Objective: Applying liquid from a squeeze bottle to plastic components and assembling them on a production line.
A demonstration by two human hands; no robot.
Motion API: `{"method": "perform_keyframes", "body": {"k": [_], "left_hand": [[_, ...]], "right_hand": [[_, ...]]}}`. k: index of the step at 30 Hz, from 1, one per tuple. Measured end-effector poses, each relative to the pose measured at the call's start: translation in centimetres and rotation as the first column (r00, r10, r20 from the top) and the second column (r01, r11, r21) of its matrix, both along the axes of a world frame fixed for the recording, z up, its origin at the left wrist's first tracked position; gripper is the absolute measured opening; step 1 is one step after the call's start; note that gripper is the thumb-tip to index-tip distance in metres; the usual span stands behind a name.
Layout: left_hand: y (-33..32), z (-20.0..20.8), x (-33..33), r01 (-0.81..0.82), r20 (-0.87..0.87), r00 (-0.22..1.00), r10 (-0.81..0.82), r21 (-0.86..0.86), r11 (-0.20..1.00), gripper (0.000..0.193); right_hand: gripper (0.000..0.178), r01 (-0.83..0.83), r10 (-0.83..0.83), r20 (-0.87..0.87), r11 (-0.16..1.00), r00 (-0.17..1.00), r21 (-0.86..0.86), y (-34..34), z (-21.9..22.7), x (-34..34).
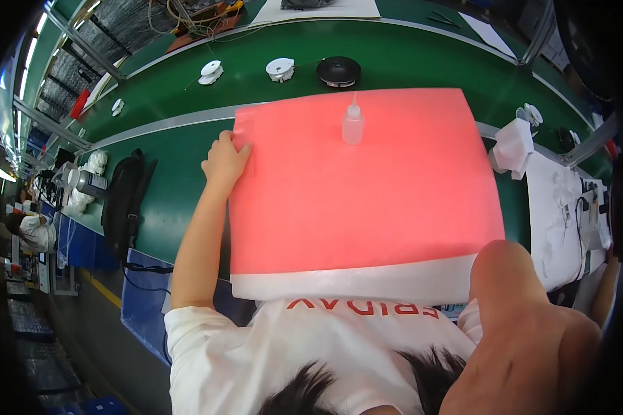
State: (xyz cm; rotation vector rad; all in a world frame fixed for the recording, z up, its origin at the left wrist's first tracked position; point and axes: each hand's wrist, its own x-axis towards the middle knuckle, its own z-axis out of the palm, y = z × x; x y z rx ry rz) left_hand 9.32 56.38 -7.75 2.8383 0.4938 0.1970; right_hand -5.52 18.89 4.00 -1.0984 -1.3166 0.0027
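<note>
A large pink sheet (367,200) lies in front of me, its near edge showing a white layer (353,282) close to my shirt. My left hand (227,159) rests at the sheet's upper left edge. Its thumb is apart from the other fingers and touches the pink surface. A small translucent squeeze bottle (353,128) with a pointed tip appears on the far part of the sheet. My right arm is bent up close to the camera. The right hand (533,353) looms large at the lower right, and its fingers are hidden.
White spool-like parts (280,69) and a black round part (338,71) stand on the green shelf (422,52) behind the sheet. A black pouch (123,200) lies left. At right are a pale pink container (512,146) and a white work surface (552,214) with small tools.
</note>
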Motion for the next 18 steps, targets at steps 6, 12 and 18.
{"method": "perform_keyframes", "body": {"k": [6,12,18], "left_hand": [[-0.7,3.5,-5.0,0.407,0.448,0.817,-0.364,-0.001,0.913,0.041],[-8.1,14.2,-16.1,0.841,0.810,0.471,-0.350,-0.532,-0.098,0.028],[-6.5,13.9,-18.6,0.828,0.948,0.249,-0.201,-0.315,-0.464,0.028]], "right_hand": [[0.040,-0.100,0.097,0.036,0.992,0.995,0.083,0.5,-0.1,0.2],[0.038,-0.184,0.174,0.078,0.974,0.982,0.135,-1.0,1.2,-1.1],[0.037,-0.254,0.231,0.153,0.956,0.961,0.150,2.5,1.8,-2.4]]}}
